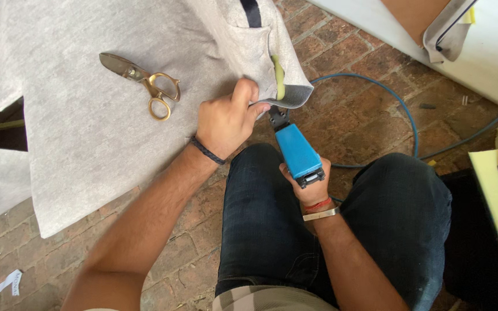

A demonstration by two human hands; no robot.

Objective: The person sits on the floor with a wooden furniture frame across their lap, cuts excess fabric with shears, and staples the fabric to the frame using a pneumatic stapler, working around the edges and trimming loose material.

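Left hand (226, 121): we pinch the grey felt-like fabric sheet (99, 121) at its folded edge.
Right hand (309, 184): we grip a blue handheld stapler tool (296, 151).
Nearby: gold-handled scissors (145, 83) lie on the fabric.

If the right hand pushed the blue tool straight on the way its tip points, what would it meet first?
Most likely the yellow-green foam edge wrapped in grey fabric, pinched by the left hand; the right hand aims the blue tool there.

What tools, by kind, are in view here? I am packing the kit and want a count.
Scissors, gold-handled, lying on the grey fabric: 1
Blue power tool, held in the right hand, nose at the fabric edge pinched by the left hand: 1
Total: 2
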